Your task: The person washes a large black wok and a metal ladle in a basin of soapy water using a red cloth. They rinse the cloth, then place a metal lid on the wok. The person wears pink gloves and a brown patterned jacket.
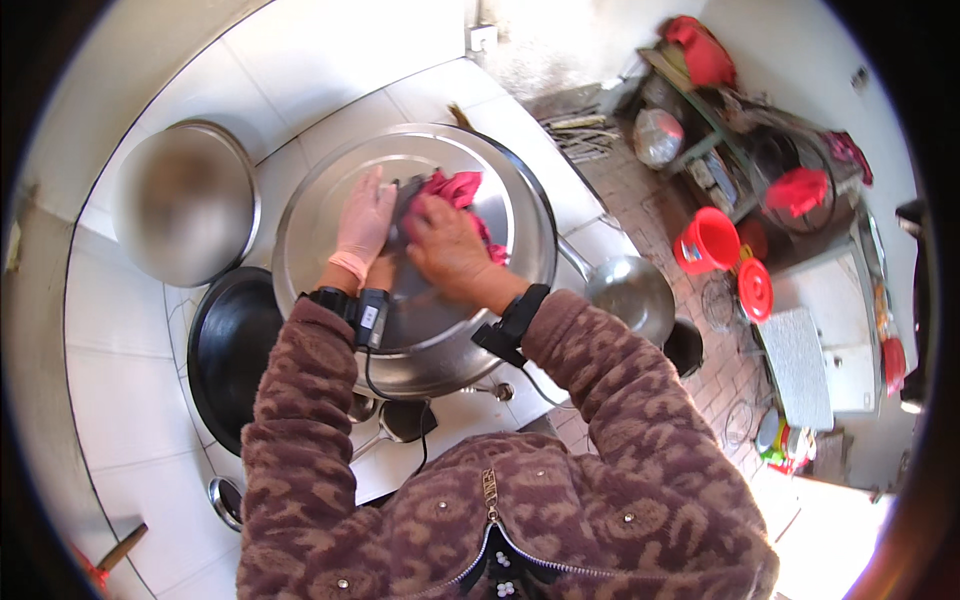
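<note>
A large round steel lid covers a wide pan on the white tiled counter. My left hand, in a thin pale glove, lies on the lid with its fingers stretched forward. Beside it my bare right hand presses a dark red cloth against the lid's top, fingers bent over it. Something dark, perhaps the lid's knob, shows between the two hands and is partly hidden by them. Straps with small devices sit on both wrists, and a thin black cable hangs from the left one.
Left of the lid, another round steel lid leans on the wall above a black wok. A long-handled steel ladle or pan juts past the counter's right edge. Red buckets, shelving and a white cabinet stand beyond on the brick floor.
</note>
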`<state>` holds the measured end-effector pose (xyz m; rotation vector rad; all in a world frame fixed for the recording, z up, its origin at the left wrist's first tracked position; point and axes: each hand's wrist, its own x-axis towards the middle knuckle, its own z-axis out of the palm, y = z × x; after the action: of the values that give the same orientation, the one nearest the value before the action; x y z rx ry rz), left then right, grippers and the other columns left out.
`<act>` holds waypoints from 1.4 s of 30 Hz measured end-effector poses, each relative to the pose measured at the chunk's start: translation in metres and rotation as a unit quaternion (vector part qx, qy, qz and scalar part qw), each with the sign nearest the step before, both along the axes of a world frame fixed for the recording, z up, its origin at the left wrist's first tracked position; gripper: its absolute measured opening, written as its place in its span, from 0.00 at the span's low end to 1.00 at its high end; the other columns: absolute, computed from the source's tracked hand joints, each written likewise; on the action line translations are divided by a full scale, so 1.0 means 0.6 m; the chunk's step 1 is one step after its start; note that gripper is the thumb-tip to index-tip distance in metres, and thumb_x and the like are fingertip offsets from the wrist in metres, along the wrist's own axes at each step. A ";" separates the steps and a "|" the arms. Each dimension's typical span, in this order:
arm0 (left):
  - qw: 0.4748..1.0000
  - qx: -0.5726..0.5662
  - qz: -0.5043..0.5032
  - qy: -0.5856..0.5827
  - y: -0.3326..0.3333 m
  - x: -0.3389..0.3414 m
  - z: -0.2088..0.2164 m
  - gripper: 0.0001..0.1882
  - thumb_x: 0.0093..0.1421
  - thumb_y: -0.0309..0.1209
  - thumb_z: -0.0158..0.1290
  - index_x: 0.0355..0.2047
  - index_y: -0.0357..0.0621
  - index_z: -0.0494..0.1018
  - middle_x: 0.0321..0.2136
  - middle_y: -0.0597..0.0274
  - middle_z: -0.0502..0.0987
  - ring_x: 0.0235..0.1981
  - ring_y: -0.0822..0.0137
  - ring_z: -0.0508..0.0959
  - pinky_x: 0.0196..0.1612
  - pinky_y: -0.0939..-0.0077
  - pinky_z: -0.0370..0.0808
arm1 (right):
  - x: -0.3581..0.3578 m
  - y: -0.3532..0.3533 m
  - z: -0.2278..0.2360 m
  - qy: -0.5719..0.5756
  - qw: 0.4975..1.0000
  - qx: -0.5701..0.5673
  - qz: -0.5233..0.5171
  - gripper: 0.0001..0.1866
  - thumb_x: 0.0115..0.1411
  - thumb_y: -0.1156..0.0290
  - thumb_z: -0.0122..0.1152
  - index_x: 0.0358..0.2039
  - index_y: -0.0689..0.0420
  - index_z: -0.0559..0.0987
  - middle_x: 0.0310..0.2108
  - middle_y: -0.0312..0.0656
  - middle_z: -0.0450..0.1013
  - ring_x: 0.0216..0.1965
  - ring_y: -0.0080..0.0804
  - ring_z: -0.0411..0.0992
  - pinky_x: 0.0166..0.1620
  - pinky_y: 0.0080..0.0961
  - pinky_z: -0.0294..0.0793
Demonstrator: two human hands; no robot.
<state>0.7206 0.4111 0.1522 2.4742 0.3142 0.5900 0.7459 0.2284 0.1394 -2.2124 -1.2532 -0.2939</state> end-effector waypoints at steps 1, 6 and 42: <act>1.000 -0.007 -0.008 -0.001 0.004 0.003 -0.004 0.29 0.64 0.41 0.47 0.60 0.35 0.63 0.58 0.40 0.67 0.61 0.45 0.65 0.64 0.60 0.60 | -0.026 -0.012 -0.002 -0.103 0.992 -0.042 0.052 0.22 0.55 0.60 0.58 0.48 0.59 0.76 0.59 0.54 0.61 0.62 0.50 0.58 0.59 0.46 0.61; 0.996 0.001 -0.086 0.018 0.027 0.006 -0.021 0.28 0.60 0.31 0.52 0.61 0.43 0.64 0.58 0.44 0.68 0.60 0.49 0.67 0.63 0.63 0.62 | -0.177 -0.101 -0.026 -0.001 0.993 0.036 0.111 0.23 0.51 0.66 0.61 0.49 0.55 0.77 0.59 0.49 0.62 0.64 0.46 0.58 0.59 0.48 0.62; 0.994 -0.021 -0.042 0.094 0.035 0.008 -0.017 0.27 0.62 0.30 0.50 0.63 0.51 0.63 0.55 0.45 0.72 0.57 0.49 0.71 0.59 0.63 0.66 | -0.092 -0.334 -0.140 -0.026 0.972 -0.122 -0.198 0.19 0.50 0.75 0.56 0.45 0.53 0.78 0.54 0.43 0.67 0.45 0.44 0.70 0.43 0.39 0.75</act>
<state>0.7256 0.4321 0.1418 2.4930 0.2892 0.3122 0.6909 0.0281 0.0552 -2.6802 -0.9026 -0.3697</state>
